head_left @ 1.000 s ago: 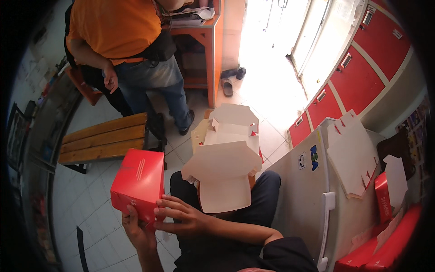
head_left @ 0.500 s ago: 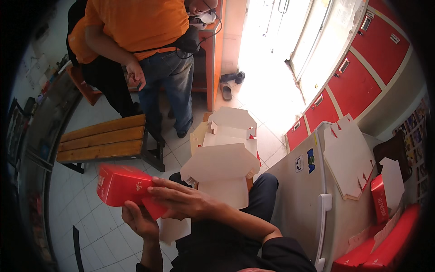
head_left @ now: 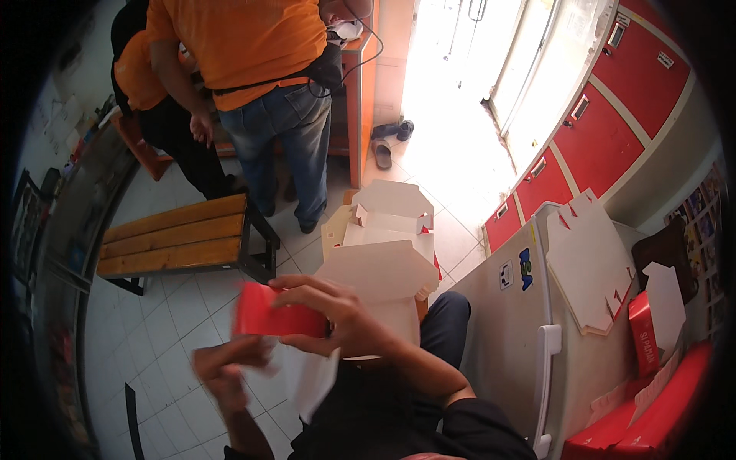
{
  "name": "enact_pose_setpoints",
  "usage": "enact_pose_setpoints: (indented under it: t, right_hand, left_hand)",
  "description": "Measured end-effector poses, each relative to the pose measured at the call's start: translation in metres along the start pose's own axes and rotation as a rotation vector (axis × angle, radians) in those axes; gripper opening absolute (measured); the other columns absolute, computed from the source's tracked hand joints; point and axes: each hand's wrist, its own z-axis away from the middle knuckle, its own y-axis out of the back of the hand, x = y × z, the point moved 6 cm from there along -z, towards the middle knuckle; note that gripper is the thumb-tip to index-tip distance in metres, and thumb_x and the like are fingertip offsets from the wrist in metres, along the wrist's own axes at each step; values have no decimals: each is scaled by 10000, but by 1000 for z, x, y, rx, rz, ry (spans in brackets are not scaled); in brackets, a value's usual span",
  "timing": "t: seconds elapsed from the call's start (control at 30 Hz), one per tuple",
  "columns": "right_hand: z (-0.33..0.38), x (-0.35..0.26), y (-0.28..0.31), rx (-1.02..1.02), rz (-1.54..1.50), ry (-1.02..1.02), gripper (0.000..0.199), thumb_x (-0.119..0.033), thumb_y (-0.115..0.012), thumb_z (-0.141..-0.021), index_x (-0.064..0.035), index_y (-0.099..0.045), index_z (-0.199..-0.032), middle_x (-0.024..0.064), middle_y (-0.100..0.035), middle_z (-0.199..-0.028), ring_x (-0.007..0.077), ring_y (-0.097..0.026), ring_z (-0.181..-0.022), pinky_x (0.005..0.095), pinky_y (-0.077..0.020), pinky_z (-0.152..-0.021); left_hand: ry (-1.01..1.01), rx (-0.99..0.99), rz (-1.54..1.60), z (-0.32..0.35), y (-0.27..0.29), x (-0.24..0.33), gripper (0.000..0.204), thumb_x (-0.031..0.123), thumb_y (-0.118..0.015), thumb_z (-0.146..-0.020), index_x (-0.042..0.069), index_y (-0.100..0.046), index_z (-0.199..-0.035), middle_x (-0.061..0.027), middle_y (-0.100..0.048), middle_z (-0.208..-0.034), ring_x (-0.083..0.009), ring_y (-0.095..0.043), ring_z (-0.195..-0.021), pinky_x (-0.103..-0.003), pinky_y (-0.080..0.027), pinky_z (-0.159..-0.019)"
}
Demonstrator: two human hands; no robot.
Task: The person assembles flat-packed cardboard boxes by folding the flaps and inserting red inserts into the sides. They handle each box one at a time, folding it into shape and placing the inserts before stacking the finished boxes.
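Red box [head_left: 277, 318] held above the lap, over the tiled floor [head_left: 165, 322], long axis running left-right, gripped at its right end by right hand [head_left: 337, 318], fingers curled over top; left hand [head_left: 230, 372] blurred just below, grip undeterminable.

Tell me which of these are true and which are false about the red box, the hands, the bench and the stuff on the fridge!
1. The right hand holds the red box. True.
2. The left hand grips the wooden bench. False: the left hand is just below the red box, blurred, apart from the bench.
3. Flat white cardboard blanks lie on top of the fridge. True.
4. The person standing by the bench wears a green shirt. False: the shirt is orange.
5. The cabinet doors on the right are red. True.
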Motion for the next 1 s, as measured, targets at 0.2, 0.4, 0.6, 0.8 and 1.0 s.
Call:
enact_pose_setpoints:
  t: [0.2, 0.4, 0.6, 0.8, 1.0]
  right_hand:
    - [9, 8, 11, -322, -243, -99, 488, -231, -911, -644, -105, -680, -1055, 98, -679, -1140, 231, -662, -1000, 312, -530, -877]
    - [20, 30, 8, -392, -402, -338, 511, -439, -751, -802, -63, -651, -1133, 77, -671, -1127, 198, -632, -1032, 325, -494, -920]
    - [108, 100, 29, 362, -1127, -767, 550, -505, -485, -1007, -33, -567, -1278, 116, -553, -1323, 199, -525, -1237, 378, -415, -1037]
    - [136, 58, 57, 463, 51, -701, 501, -331, -662, -956, 35, -535, -1273, 157, -588, -1281, 212, -551, -1209, 377, -425, -1024]
    - [123, 65, 56, 448, -132, -715, 452, -274, -689, -942, 28, -551, -1250, 107, -696, -1032, 143, -658, -907, 222, -507, -807]
  left_hand:
    - [42, -340, 425, -7, 2, -17, 779, 584, -769, -761, 26, -578, -1271, -134, -666, -1141, -249, -637, -1073, -440, -497, -940]
    - [293, -778, 986, 87, -75, -119, 777, 260, -945, -621, 30, -596, -1276, -89, -660, -1212, -249, -608, -1142, -408, -479, -970]
    - [630, -619, 745, 84, -78, -131, 683, 84, -846, -689, 21, -564, -1308, -96, -648, -1189, -219, -617, -1079, -392, -512, -921]
    - [516, -391, 430, 47, -74, -81, 730, 152, -858, -690, 18, -535, -1330, -138, -551, -1313, -261, -558, -1155, -426, -469, -989]
    - [446, -405, 400, 56, -90, -84, 701, 172, -852, -693, 32, -554, -1313, -145, -556, -1313, -291, -534, -1196, -444, -443, -1021]
